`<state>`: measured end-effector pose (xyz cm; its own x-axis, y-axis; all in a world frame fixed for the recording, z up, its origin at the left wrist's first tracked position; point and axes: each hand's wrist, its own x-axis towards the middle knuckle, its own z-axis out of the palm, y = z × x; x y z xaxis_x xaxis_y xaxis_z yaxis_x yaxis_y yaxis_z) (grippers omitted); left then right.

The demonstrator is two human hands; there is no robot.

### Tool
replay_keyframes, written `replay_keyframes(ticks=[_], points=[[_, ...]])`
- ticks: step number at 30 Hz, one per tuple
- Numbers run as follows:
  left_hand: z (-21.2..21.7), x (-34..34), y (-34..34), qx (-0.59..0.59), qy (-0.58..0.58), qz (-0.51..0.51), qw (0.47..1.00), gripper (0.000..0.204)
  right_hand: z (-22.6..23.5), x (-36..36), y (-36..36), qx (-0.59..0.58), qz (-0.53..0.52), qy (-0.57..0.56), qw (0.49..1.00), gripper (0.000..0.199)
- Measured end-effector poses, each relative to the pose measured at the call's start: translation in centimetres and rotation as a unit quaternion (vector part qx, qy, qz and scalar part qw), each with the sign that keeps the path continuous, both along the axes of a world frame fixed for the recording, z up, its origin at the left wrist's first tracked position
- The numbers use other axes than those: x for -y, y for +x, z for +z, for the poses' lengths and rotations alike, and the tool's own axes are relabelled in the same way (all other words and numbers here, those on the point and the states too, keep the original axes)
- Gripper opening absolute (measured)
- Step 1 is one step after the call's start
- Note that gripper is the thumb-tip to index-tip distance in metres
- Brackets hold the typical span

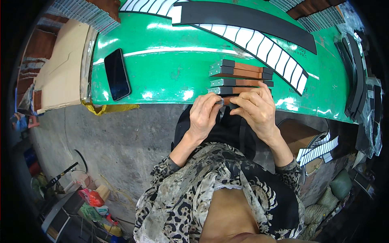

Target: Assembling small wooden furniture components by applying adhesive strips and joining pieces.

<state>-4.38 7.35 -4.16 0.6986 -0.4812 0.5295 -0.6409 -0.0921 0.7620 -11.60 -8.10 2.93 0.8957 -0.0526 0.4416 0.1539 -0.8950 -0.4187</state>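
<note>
From where I stand, both hands are working right at the near edge of the green tabletop (170, 77). The left hand (204, 114) pinches one end of a small brown bar (227, 100) between thumb and fingertips, and the right hand (256, 108) pinches its black-capped other end. Whether the bar touches the table there, I can't tell.

Just beyond it, more brown bars with black end caps (242, 82) lie in rows, close enough to crowd the fingers on the far side. To the left, a wide stretch of green runs over to a black smartphone (118, 74), its lower end near the front edge. A cardboard sheet (67, 65) borders the left side. On the right, a white strip with black lines (259, 46) slants down toward the front edge, partly under a long black strip (247, 18).
</note>
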Motion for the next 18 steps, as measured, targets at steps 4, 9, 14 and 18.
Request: replay_keyframes(ticks=[4, 9, 14, 18], points=[[0.07, -0.05, -0.01, -0.004, 0.006, -0.002, 1.000, 0.030, -0.50, -0.14, 0.25, 0.000, -0.004, 0.004, 1.000, 0.033], [-0.03, -0.13, -0.05, -0.009, 0.001, -0.003, 1.000, 0.028, -0.84, -0.29, 0.47, -0.007, -0.010, 0.017, 1.000, 0.032], [-0.37, -0.32, -0.03, -0.011, -0.003, 0.001, 1.000, 0.028, -0.90, -0.64, 0.86, -0.008, -0.009, 0.019, 1.000, 0.032], [0.09, 0.07, 0.10, -0.011, -0.003, -0.002, 1.000, 0.027, -0.48, -0.45, 0.95, -0.007, -0.016, 0.018, 1.000, 0.032]])
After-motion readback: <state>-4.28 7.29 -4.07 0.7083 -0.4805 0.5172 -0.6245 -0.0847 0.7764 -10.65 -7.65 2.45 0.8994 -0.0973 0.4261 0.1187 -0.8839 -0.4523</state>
